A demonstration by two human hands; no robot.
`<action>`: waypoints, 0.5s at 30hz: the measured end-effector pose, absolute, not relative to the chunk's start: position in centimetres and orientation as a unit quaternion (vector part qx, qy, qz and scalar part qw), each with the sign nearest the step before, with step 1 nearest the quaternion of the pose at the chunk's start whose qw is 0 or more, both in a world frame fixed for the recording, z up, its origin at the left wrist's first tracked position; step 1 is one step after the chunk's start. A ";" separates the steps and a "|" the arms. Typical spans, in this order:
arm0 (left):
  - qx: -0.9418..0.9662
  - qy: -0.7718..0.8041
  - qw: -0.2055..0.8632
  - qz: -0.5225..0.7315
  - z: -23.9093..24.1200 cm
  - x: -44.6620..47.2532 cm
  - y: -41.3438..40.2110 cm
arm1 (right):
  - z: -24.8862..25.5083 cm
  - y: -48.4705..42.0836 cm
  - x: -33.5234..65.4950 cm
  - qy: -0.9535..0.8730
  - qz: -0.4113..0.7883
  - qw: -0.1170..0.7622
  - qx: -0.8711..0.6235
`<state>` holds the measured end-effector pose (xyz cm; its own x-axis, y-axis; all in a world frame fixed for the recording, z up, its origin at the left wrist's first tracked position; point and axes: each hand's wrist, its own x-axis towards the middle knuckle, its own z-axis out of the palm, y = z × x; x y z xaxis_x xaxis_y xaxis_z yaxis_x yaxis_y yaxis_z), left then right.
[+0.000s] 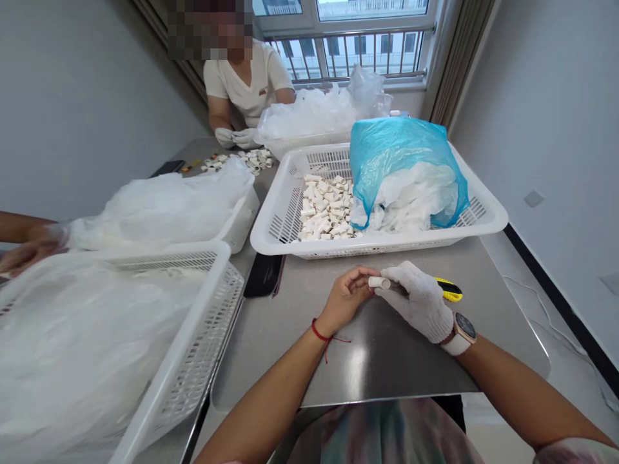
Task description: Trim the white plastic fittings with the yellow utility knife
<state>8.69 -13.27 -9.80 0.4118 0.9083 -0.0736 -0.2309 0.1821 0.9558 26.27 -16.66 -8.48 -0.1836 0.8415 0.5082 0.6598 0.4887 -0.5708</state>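
Observation:
A short white plastic pipe fitting (378,282) is held just above the metal table (300,348). My bare left hand (349,293), with a red string at the wrist, pinches one end of it. Around the other end close the fingers of my right hand (418,299), which wears a white knitted glove and a watch. The fitting's open round end faces right. Close beyond my right hand lies a yellow and black utility knife (449,290), partly hidden by the glove.
Ahead, a white basket (338,248) holds many fittings (326,206) and a blue plastic bag (401,142). A black phone (264,274) lies left of my hands. Bag-filled baskets (222,277) line the left. A gloved co-worker (249,84) sits beyond; another person's hand (29,254) shows at left.

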 end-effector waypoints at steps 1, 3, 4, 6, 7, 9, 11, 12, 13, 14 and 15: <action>0.486 0.346 0.687 0.416 -9.8 8.7 -13.3 | -8.5 -16.7 26.3 -0.762 0.113 0.406 -0.492; 0.489 0.347 0.685 0.413 -9.8 8.8 -13.3 | -8.5 -16.7 26.3 -0.763 0.114 0.405 -0.491; 0.491 0.348 0.684 0.411 -9.8 8.8 -13.3 | -8.5 -16.7 26.3 -0.763 0.115 0.405 -0.490; 0.497 0.348 0.685 0.404 -9.7 8.9 -13.4 | -8.6 -16.8 26.3 -0.766 0.113 0.404 -0.488; 0.499 0.346 0.686 0.401 -9.7 8.9 -13.4 | -8.6 -16.8 26.3 -0.768 0.111 0.403 -0.486; 0.504 0.343 0.688 0.394 -9.7 9.0 -13.4 | -8.7 -16.8 26.3 -0.772 0.106 0.399 -0.483; 0.508 0.345 0.686 0.390 -9.9 9.0 -13.4 | -8.6 -16.9 26.4 -0.777 0.102 0.396 -0.479; 0.510 0.347 0.684 0.389 -9.9 9.0 -13.5 | -8.6 -16.9 26.4 -0.778 0.101 0.396 -0.477; 0.512 0.350 0.681 0.390 -10.0 9.1 -13.5 | -8.6 -16.9 26.4 -0.780 0.100 0.396 -0.474; 0.513 0.351 0.679 0.390 -10.1 9.1 -13.5 | -8.7 -16.9 26.4 -0.781 0.099 0.397 -0.473; 0.514 0.351 0.678 0.391 -10.1 9.0 -13.5 | -8.7 -16.9 26.4 -0.781 0.098 0.398 -0.471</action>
<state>9.05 -13.45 -10.12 0.4472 0.8915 -0.0729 -0.1695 0.1645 0.9717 26.41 -16.88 -8.71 -0.2399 0.8140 0.5290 0.6580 0.5369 -0.5279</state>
